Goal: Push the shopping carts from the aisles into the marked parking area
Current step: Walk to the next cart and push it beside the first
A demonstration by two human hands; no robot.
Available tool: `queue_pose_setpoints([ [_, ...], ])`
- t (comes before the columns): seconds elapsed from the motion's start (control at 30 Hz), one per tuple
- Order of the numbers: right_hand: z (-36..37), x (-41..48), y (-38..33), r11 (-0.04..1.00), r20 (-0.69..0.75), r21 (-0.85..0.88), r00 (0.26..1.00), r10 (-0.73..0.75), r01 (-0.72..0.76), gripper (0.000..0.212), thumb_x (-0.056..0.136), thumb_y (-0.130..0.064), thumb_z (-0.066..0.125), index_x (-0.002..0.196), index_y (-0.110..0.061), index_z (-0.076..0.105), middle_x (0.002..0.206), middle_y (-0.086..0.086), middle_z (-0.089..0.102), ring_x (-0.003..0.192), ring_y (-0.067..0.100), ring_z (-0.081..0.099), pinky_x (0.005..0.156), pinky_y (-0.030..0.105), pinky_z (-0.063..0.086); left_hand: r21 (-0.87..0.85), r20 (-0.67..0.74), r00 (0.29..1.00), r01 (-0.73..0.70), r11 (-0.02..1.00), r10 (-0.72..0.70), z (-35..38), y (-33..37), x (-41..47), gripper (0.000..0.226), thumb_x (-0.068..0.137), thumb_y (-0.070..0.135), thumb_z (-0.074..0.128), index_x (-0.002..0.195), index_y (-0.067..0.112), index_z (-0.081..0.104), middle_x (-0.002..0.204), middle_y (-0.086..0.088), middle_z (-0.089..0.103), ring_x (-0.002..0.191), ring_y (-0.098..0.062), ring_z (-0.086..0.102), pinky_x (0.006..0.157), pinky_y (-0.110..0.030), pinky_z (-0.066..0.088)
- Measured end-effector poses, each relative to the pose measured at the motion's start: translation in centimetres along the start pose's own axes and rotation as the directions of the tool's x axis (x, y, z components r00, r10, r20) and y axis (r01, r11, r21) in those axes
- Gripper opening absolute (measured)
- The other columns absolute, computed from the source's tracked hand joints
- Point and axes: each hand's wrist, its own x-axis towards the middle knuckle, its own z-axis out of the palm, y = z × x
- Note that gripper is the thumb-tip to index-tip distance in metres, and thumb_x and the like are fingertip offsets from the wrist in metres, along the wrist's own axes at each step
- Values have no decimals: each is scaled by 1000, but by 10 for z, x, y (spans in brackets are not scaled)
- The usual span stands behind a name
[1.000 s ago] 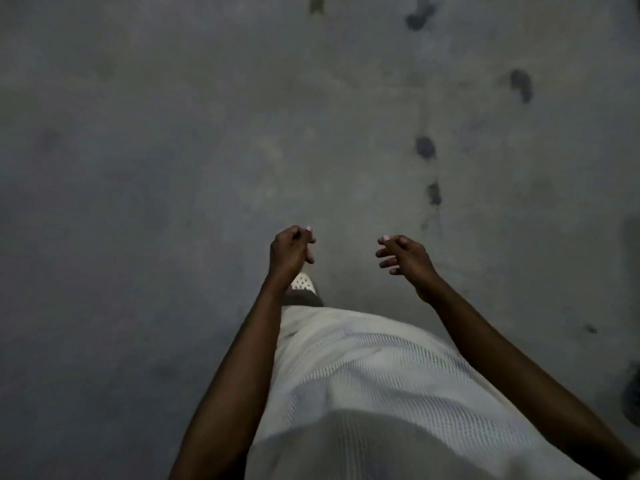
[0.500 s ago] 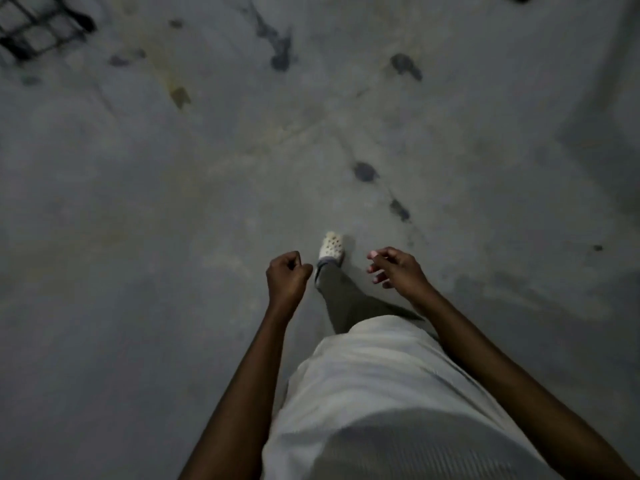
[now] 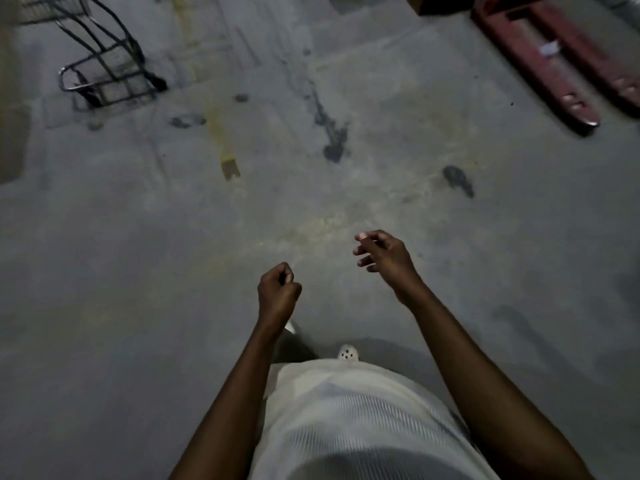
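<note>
Both hands are held empty above the concrete floor [image 3: 138, 278], well apart from the shopping cart [image 3: 104, 64].

The left hand [image 3: 277, 294] is seen curled into a loose fist with nothing inside it, while the right hand [image 3: 384, 256] is held out with relaxed, slightly spread fingers, nothing being grasped. The wire cart is found at the far left corner of the visible floor, only its lower frame and wheels being shown. A worn yellow painted line [image 3: 221, 133] is laid along the floor just to the right of the cart, and dark stains [image 3: 334, 147] are scattered beyond it. The forks of a red pallet jack [image 3: 554, 67] are seen at the far right corner. A white perforated shoe [image 3: 348, 353] is glimpsed below the hands, above a white ribbed garment [image 3: 346, 427].
</note>
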Motion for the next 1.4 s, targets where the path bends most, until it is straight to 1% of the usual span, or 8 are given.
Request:
queue_pose_setpoints([
  [0.2, 64, 106, -34, 994, 94, -53, 990, 105, -100, 22, 104, -32, 59, 112, -15, 72, 91, 3, 76, 74, 17, 67, 69, 30, 49, -104, -24, 985, 170, 980, -173, 0, 13, 140, 38, 79, -16, 52, 61, 15, 39, 59, 0, 39, 55, -14, 37, 45, -17, 29],
  [0.33, 107, 200, -90, 984, 152, -87, 974, 169, -157, 20, 105, -30, 58, 112, -18, 72, 97, 8, 76, 75, 18, 68, 71, 31, 51, 8, 136, 988, 78, 997, -78, -31, 50, 271, 26, 63, -9, 56, 68, 16, 59, 53, 11, 48, 52, -11, 44, 51, -24, 34],
  [0.4, 127, 253, -134, 988, 100, -33, 983, 154, -151, 20, 104, -31, 60, 112, -17, 71, 96, 8, 75, 74, 18, 67, 71, 31, 50, 30, 178, 984, 21, 999, -26, -47, 81, 339, 27, 62, -9, 58, 75, 13, 64, 55, 6, 48, 54, -14, 44, 56, -27, 34],
  [0.53, 156, 336, -222, 995, -19, 51, 997, 81, -80, 22, 102, -30, 62, 112, -13, 70, 98, 9, 76, 74, 18, 67, 72, 31, 51, 5, 195, 978, -73, 997, 70, -71, 150, 446, 30, 70, -17, 57, 81, 10, 64, 66, 2, 56, 58, -7, 50, 54, -21, 38],
  [0.77, 217, 469, -304, 985, 5, 67, 988, 157, -157, 23, 103, -27, 60, 115, -10, 71, 93, 9, 75, 74, 20, 65, 70, 32, 51, -14, 170, 985, -40, 999, 41, -112, 181, 589, 32, 71, -20, 58, 78, 11, 65, 70, 6, 61, 62, -5, 54, 57, -17, 41],
  [1.03, 318, 681, -400, 979, 166, 27, 967, 193, -200, 18, 104, -25, 58, 111, -15, 72, 90, 6, 75, 69, 17, 65, 66, 29, 50, -3, 35, 999, 9, 1000, -9, -179, 212, 809, 29, 76, -22, 57, 81, 5, 65, 76, 2, 63, 62, 1, 53, 60, -12, 40],
  [1.23, 393, 855, -553, 998, 171, 17, 984, 60, -63, 15, 104, -21, 57, 104, -14, 71, 89, 7, 72, 64, 15, 62, 62, 27, 46, -17, -175, 984, 42, 999, -44, -260, 263, 972, 35, 77, -18, 57, 76, 16, 66, 70, 10, 63, 65, -5, 55, 61, -21, 42],
  [1.4, 481, 942, -653, 999, 295, -41, 955, 5, 8, 15, 103, -25, 60, 101, -15, 71, 87, 6, 73, 66, 16, 64, 64, 28, 48, -131, -349, 931, 62, 989, -105, -312, 291, 1079, 36, 75, -20, 56, 76, 15, 66, 71, 5, 63, 64, -9, 54, 62, -24, 42],
])
